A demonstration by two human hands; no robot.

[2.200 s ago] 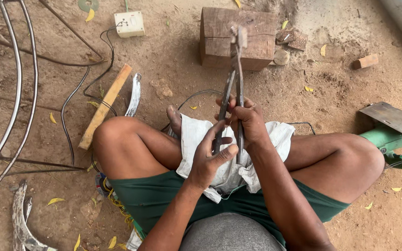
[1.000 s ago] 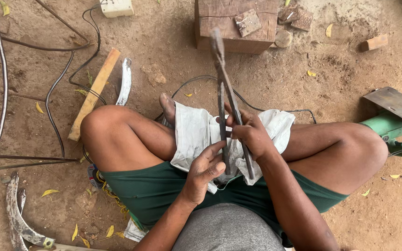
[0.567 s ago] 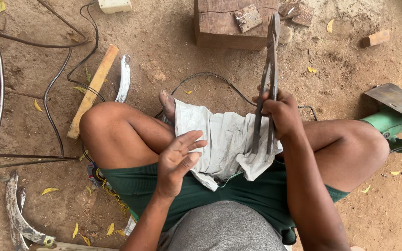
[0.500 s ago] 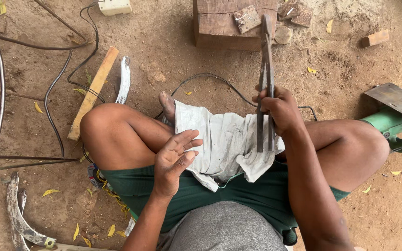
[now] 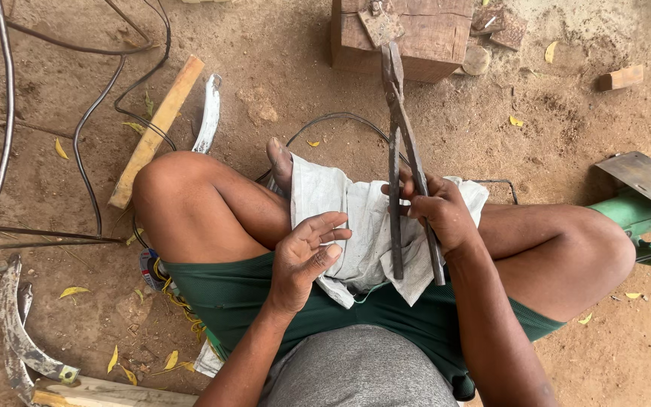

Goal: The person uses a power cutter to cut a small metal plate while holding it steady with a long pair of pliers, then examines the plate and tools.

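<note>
The person sat cross-legged on bare dirt ground [image 5: 77, 113], seen from above. The right hand [image 5: 440, 211] was closed around both handles of a pair of long dark iron tongs [image 5: 401, 162], gripping them about midway along their length. The tongs stood over the lap, their pivot and nose pointing toward twelve o'clock and their handle ends hanging toward six o'clock over a crumpled white cloth [image 5: 356, 226] spread across the thighs. The two handles were slightly parted below the grip.

The left hand [image 5: 307, 252] was empty, palm up and fingers loosely spread, resting above the cloth at about nine o'clock from the tongs and apart from them.

In the inspector's judgement, the one-handed grip was adequate for holding but poor for control, the heavy nose lying well beyond the fingers. Good practice called for the free hand to take one handle low down, the handle ends to stay over the cloth, and the fingers to stay clear of the gap between the handles.

A squared wooden block [image 5: 408, 34] stood at twelve o'clock, just beyond the tongs' nose. A pale flat wooden slat [image 5: 156, 132] and a curved white strip [image 5: 209, 113] lay at ten o'clock. A curved rusty metal blade [image 5: 20, 332] lay at eight o'clock, and a green machine body [image 5: 631, 215] at three o'clock.
</note>
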